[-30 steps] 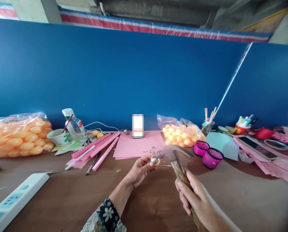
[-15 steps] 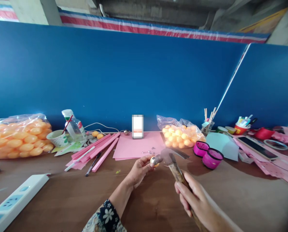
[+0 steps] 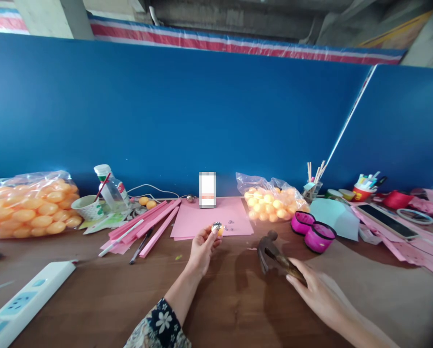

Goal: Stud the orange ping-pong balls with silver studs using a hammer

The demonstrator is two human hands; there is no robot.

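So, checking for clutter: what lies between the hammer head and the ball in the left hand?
Head view: only bare wooden table between hammer and ball.

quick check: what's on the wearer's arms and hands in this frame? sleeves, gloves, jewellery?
Both hands are bare, no gloves. The left hand comes out of a dark navy sleeve printed with pale flowers, ending partway up the forearm. The right hand and its forearm show no sleeve in view. No rings, watch or bracelet can be made out on either hand.
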